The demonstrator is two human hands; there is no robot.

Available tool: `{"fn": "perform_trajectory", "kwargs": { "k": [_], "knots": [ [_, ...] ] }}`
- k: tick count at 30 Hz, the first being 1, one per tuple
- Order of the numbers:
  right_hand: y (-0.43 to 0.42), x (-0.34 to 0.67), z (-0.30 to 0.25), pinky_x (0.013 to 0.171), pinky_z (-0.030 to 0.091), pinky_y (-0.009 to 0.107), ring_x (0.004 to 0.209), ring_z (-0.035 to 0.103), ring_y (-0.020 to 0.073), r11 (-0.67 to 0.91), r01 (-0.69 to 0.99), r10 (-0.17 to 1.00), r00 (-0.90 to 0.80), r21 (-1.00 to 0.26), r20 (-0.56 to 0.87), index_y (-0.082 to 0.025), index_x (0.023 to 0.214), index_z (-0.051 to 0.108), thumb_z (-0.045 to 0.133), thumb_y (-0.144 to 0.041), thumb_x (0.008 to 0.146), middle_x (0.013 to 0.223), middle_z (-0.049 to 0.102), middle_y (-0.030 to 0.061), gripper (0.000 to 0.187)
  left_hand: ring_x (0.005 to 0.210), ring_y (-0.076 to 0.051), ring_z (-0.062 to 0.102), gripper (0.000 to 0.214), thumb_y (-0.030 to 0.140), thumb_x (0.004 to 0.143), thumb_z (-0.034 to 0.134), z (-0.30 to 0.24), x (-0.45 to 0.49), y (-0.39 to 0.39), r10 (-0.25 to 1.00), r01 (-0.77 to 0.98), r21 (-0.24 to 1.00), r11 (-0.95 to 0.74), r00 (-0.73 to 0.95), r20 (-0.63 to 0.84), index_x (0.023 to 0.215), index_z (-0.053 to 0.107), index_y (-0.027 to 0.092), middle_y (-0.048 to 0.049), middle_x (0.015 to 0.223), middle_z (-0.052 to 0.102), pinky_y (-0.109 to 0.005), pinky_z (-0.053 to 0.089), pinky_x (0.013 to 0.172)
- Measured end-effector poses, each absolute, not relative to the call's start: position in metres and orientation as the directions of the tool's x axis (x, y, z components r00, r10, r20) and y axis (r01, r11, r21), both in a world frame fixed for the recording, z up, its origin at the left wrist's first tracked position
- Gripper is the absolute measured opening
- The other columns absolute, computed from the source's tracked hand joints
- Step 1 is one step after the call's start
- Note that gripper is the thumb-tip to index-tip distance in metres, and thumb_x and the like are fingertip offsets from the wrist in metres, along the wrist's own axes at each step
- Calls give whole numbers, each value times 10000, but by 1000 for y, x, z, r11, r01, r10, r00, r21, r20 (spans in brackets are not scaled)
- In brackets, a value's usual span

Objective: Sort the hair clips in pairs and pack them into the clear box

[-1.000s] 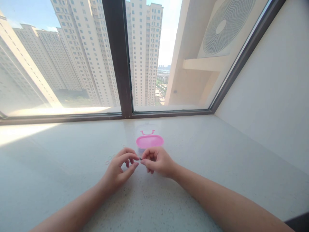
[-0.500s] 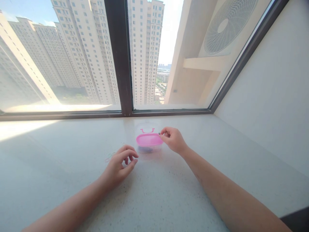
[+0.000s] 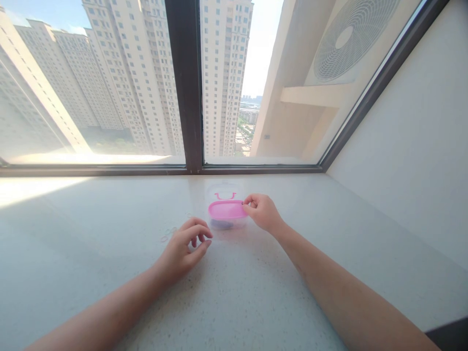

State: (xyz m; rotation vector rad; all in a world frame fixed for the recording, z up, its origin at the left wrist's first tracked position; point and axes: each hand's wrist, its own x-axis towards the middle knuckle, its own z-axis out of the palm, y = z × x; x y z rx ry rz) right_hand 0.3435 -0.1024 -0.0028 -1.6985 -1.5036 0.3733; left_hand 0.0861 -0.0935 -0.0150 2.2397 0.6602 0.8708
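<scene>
A clear plastic box [image 3: 239, 224] with a pink inner tray [image 3: 226, 210] stands on the pale sill. Its see-through lid seems tipped up behind it, bearing a pink handle [image 3: 225, 197]. Something dark bluish [image 3: 221, 224] shows through the front wall. My right hand [image 3: 263, 210] is at the tray's right end, thumb and forefinger pinched on a tiny dark thing too small to name. In front and to the left of the box, my left hand [image 3: 190, 243] rests with curved fingers apart from the thumb, holding nothing. Several faint thin rings [image 3: 168, 235] lie beyond its wrist side.
The speckled sill [image 3: 234, 302] runs up to a dark window frame [image 3: 256, 170] close behind the box. A white wall [image 3: 409, 146] bounds the right side. A dark edge [image 3: 451, 334] cuts into the lower right corner.
The whole view has shifted slightly. My right hand keeps its pinch at the tray's right end, and my left hand stays almost still in front of the box.
</scene>
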Motion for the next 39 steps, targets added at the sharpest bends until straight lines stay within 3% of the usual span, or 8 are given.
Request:
{"fn": "perform_trajectory", "kwargs": {
  "k": [5, 18, 23, 26, 28, 32, 36, 39],
  "knots": [
    [-103, 343, -2, 499, 268, 235, 491, 419, 106, 61, 684, 920, 244, -727, 306, -147, 627, 624, 510, -241, 723, 483, 473, -25, 176, 745, -139, 549, 122, 127, 870, 500, -15, 86, -94, 634, 223, 702, -676, 661, 401, 878, 605, 188, -53, 952, 561, -273, 460, 628],
    [-102, 342, -3, 483, 258, 233, 444, 359, 87, 100, 663, 907, 247, -742, 342, -139, 668, 646, 561, -222, 680, 441, 409, -57, 119, 737, -141, 559, 114, 143, 867, 507, -15, 86, -92, 660, 232, 709, -666, 626, 416, 871, 612, 189, -51, 947, 574, -268, 465, 629],
    [-109, 343, 2, 491, 282, 239, 459, 358, 95, 136, 636, 872, 288, -759, 397, -140, 709, 644, 554, -267, 737, 461, 385, -57, 158, 761, -160, 598, 133, 278, 883, 529, -4, 75, -77, 805, 303, 775, -555, 429, 409, 854, 626, 191, -50, 946, 609, -269, 493, 658],
    [-121, 337, 8, 497, 298, 244, 474, 353, 100, 200, 628, 824, 307, -752, 476, -152, 728, 638, 552, -290, 778, 488, 362, -54, 170, 658, -169, 587, 233, 385, 870, 519, 4, 60, -61, 906, 455, 786, -418, 270, 325, 876, 644, 188, -21, 781, 619, -245, 460, 530],
    [-131, 330, 10, 488, 302, 246, 475, 348, 103, 284, 632, 793, 268, -721, 547, -168, 737, 631, 551, -289, 803, 498, 358, -50, 159, 614, -176, 570, 290, 427, 869, 491, 6, 51, -49, 940, 586, 736, -340, 200, 275, 922, 649, 190, -3, 702, 596, -240, 429, 478],
    [-147, 311, 8, 483, 325, 249, 453, 351, 97, 464, 636, 773, 49, -617, 632, -186, 763, 624, 542, -243, 833, 503, 395, -46, 122, 630, -196, 594, 270, 398, 837, 509, 6, 40, -34, 945, 708, 626, -327, 257, 204, 804, 677, 188, -11, 667, 641, -278, 439, 571],
    [-153, 296, 0, 477, 331, 235, 431, 344, 81, 589, 555, 786, -226, -587, 575, -177, 776, 633, 537, -183, 818, 497, 424, -51, 104, 633, -217, 606, 206, 357, 778, 570, 10, 33, -32, 936, 758, 551, -348, 314, 159, 728, 692, 200, -28, 681, 681, -302, 420, 606],
    [-153, 293, -3, 490, 340, 236, 446, 356, 83, 590, 534, 804, -319, -605, 503, -172, 762, 639, 535, -171, 804, 508, 455, -42, 112, 619, -212, 591, 164, 340, 743, 604, 14, 27, -37, 920, 775, 501, -385, 365, 143, 680, 693, 217, -28, 694, 686, -289, 398, 591]
  ]
}}
